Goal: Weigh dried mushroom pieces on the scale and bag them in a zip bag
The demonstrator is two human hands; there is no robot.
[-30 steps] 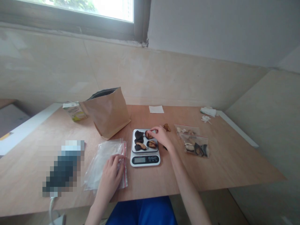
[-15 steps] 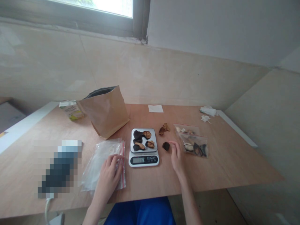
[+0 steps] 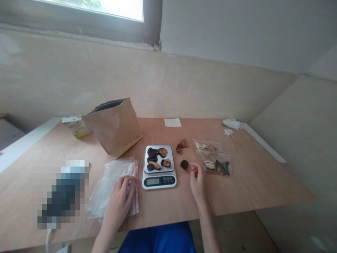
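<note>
Table (image 3: 250,175), lower centre: slices (image 3: 162,152) on scale (image 3: 159,180), others (image 3: 184,164) still off; pinches brown piece (image 3: 196,171) in right hand (image 3: 197,180), rests left hand (image 3: 121,194) unclenched.

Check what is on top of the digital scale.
Several dark brown dried pieces lie on the weighing plate of the digital scale. They cover parts of the plate, so their undersides and whatever lies directly beneath them cannot be seen.
</note>
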